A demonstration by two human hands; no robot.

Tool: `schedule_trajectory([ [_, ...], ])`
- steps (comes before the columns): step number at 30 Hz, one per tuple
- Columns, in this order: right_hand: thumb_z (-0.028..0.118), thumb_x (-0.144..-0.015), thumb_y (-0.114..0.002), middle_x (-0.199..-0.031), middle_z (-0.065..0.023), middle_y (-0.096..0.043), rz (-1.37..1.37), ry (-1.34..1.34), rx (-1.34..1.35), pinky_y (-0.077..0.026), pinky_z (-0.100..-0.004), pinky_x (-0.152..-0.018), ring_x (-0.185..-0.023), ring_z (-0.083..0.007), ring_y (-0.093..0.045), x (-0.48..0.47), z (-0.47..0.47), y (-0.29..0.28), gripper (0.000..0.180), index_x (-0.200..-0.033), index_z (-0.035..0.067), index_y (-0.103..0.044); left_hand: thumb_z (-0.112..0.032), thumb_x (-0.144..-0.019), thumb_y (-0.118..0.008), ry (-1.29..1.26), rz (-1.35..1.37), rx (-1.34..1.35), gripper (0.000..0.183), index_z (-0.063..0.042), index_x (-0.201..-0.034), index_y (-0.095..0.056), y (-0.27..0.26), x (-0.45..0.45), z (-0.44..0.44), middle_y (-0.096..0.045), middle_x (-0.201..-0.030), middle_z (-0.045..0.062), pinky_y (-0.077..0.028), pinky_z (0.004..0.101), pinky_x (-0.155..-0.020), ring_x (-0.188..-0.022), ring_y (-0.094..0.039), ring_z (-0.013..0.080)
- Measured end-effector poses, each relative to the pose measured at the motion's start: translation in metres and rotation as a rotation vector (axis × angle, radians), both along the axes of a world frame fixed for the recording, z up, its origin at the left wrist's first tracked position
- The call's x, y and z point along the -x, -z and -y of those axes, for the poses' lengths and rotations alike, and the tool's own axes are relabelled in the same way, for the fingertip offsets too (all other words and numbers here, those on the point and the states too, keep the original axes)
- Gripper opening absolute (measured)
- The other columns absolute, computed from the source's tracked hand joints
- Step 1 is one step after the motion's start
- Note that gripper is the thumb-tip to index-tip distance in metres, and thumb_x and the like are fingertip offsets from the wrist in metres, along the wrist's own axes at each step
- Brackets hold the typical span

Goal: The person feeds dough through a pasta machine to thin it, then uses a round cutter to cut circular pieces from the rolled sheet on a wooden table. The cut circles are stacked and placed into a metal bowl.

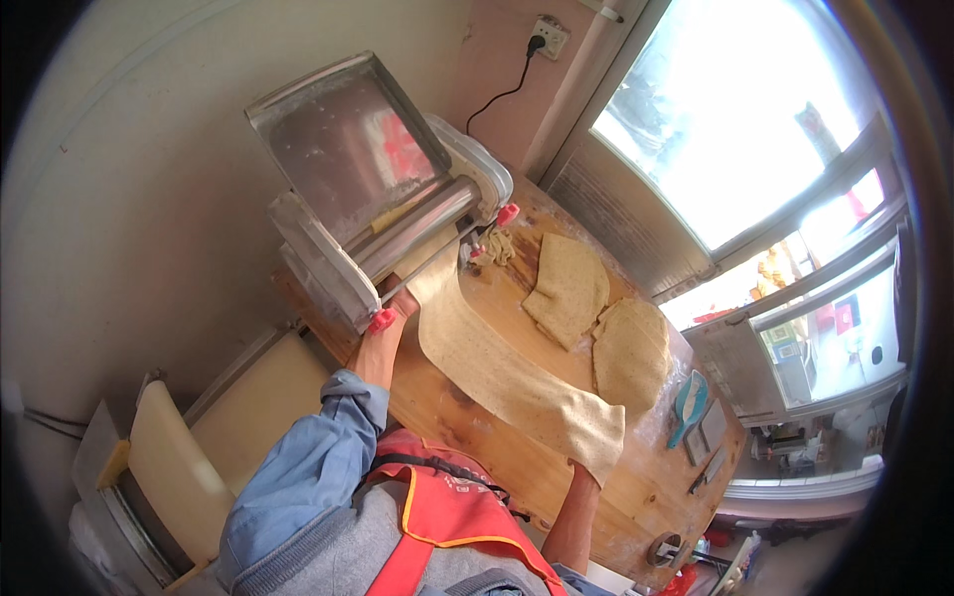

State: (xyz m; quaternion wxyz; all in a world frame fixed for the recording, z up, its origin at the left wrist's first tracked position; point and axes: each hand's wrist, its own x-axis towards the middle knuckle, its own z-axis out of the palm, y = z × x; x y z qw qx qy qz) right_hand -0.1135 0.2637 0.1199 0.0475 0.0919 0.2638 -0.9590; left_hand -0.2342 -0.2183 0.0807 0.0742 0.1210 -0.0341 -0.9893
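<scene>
A long speckled tan dough sheet [484, 350] hangs from the steel rollers [421, 227] of a dough sheeting machine [320, 253] and stretches toward me over the wooden table. My left hand [401, 302] is at the roller outlet, beside the sheet's left edge. Its fingers are mostly hidden by the sheet and the machine. At the free end, the dough drapes over my right hand [583, 471], which supports it from below; most of its fingers are covered. Two folded dough pieces [570, 287] [633, 354] lie right of the sheet.
Dough scraps [496, 247] lie beside the machine. A blue scoop [689, 402], flat grey blocks [704, 436] and a knife [708, 471] rest near the table's right edge. A ring-shaped object [663, 549] sits at the near corner. Red knobs [382, 320] project from the machine. A power cord [514, 89] runs to the wall socket.
</scene>
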Motion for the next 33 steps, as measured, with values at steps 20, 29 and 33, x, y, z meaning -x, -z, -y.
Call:
schedule_trajectory([
  [20,0.041,-0.107,-0.046,-0.124,-0.0177,-0.066,0.059,-0.066,0.133,-0.047,-0.0613,-0.099,-0.119,-0.0429,-0.058,-0.006,0.021,-0.04,0.043,-0.118,0.005,-0.066,-0.027,-0.105,-0.054,0.081,-0.066,-0.06,0.049,-0.003,-0.147,-0.049,-0.022,-0.021,-0.013,-0.056,-0.146,0.013,-0.045,0.0506,-0.112,-0.133,-0.054,0.0314],
  [29,0.042,-0.109,-0.039,-0.098,-0.0125,-0.056,-0.043,-0.135,0.437,-0.046,-0.0526,-0.092,-0.104,-0.0375,-0.052,-0.002,0.03,-0.061,0.04,-0.092,0.01,-0.058,-0.028,-0.106,-0.057,0.37,-0.259,-0.353,0.042,-0.01,-0.143,-0.052,-0.018,-0.055,-0.043,-0.062,-0.132,0.009,-0.052,0.0444,-0.1,-0.115,-0.061,0.026],
  [33,0.04,-0.109,-0.039,-0.101,-0.0117,-0.056,0.001,-0.167,0.467,-0.045,-0.0505,-0.096,-0.105,-0.034,-0.054,-0.001,0.027,-0.062,0.036,-0.097,0.012,-0.057,-0.038,-0.109,-0.046,0.412,-0.391,0.092,0.055,-0.004,-0.152,-0.045,-0.005,-0.071,-0.076,-0.046,-0.158,0.018,-0.027,0.0559,-0.126,-0.147,-0.041,0.0375],
])
